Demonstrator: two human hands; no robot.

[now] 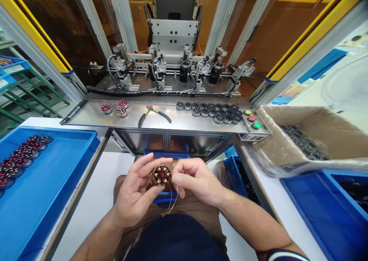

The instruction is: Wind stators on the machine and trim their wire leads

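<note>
A round motor stator (162, 175) with copper windings and a dark rim faces me above my lap. My left hand (138, 186) is closed around its left side, thumb below and fingers above. Thin copper wires (171, 201) trail down from the stator's right edge. There my right hand (195, 180) pinches with thumb and forefinger; the fingertips hide what is between them, though a wire runs close to them. On the metal ledge ahead lie cutting pliers (152, 114) with green and black handles, spread apart. Wound stators (122, 111) sit left of the pliers.
Black unwound cores (215, 112) crowd the ledge's right half, beside coloured push buttons (252, 119). Behind stands a winding machine (175, 69). A blue tray (71, 146) with finished stators is at left; a plastic-lined carton (339, 138) and a blue bin (307, 192) are at right.
</note>
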